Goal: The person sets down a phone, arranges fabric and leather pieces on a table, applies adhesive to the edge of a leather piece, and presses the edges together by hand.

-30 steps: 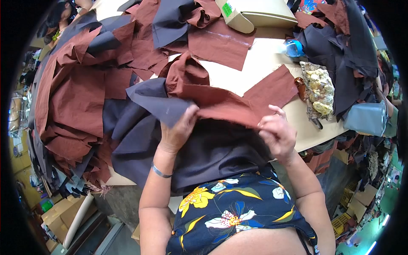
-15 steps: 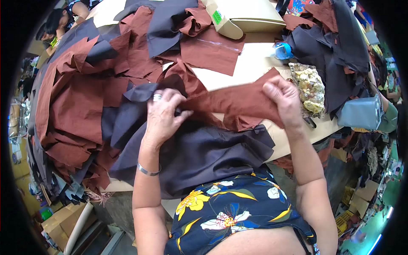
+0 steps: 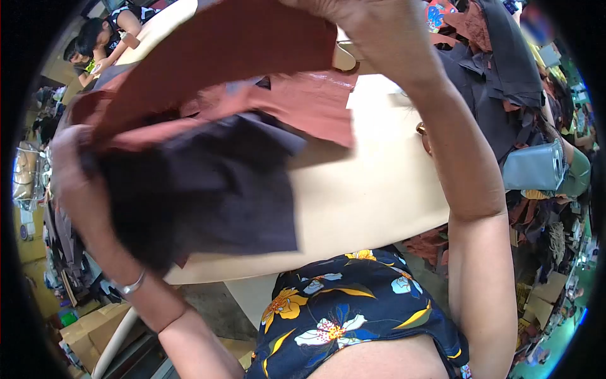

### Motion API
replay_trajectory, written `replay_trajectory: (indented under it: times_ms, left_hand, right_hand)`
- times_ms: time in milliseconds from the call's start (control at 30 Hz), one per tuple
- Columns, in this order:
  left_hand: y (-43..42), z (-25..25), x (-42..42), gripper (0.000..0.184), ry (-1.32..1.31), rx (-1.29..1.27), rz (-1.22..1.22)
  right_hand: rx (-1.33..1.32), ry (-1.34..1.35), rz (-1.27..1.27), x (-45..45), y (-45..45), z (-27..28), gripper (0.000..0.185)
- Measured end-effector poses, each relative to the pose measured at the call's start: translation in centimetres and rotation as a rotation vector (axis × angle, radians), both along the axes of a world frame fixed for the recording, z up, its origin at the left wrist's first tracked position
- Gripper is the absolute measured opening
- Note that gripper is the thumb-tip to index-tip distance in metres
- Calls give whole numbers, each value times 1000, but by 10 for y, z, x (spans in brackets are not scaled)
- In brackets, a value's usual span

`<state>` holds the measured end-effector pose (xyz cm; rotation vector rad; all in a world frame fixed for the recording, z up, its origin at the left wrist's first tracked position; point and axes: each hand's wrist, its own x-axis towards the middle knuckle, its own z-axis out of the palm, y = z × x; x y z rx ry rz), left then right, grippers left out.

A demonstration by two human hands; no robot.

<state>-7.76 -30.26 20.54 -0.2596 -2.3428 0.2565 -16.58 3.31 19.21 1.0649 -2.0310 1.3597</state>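
High at the top of the view, my right hand (image 3: 372, 31) is closed on a corner of a reddish-brown cloth piece (image 3: 240, 44), which is raised and stretched toward the left. On the left, my left hand (image 3: 79, 177) is blurred by motion, closed on the bunched edge of a dark cloth piece (image 3: 214, 189), close to where the brown cloth ends. The dark cloth spreads rightward over the table. More brown cloth (image 3: 309, 104) lies behind it. Raised fabric hides part of the pile, and my right fingertips are partly cut off by the frame's top edge.
The pale tabletop (image 3: 366, 189) shows in the middle. Dark and brown scraps (image 3: 486, 88) are heaped at the right, near a grey-blue plastic container (image 3: 535, 167). Two people (image 3: 104, 41) are at the upper left. Cardboard boxes (image 3: 95, 328) stand below the table's left side.
My left hand has moved left, drawing the dark cloth off the table's front edge. My right hand has risen up and left with the brown cloth, and more tabletop shows.
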Motion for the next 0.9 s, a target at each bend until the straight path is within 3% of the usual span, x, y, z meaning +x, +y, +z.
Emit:
replay_trajectory:
  times_ms: [100,167,233,300,333,400,500,567,633,800,900]
  left_hand:
    - [-5,39,33,36,242,-149,220]
    - [21,37,44,40,197,-266,158]
    - [58,6,54,48,-61,-450,57]
    - [87,-65,58,63,-224,-527,-45]
    - [108,-92,63,61,-464,-452,-84]
    - [119,-169,67,60,-594,-179,-370]
    - [128,-228,85,58,-782,0,-452]
    - [134,-230,89,60,-821,24,-432]
    - [137,-218,89,62,-873,67,-410]
    - [140,-200,91,62,-846,97,-518]
    - [138,-211,97,60,-836,-2,-571]
  right_hand:
    - [-33,240,-123,5,13,1,11]
    - [23,383,-301,17,29,-18,9]
    - [144,461,-428,27,48,-66,9]
    - [384,396,-484,48,68,-126,11]
    - [553,322,-522,66,77,-154,13]
    - [751,106,-456,91,98,-205,13]
    - [799,15,-527,123,117,-210,17]
    - [841,180,-807,128,134,-176,27]
    - [777,90,-1035,126,153,-151,46]
    - [441,-388,-1100,104,193,-158,78]
    - [415,-351,-1038,101,202,-157,80]
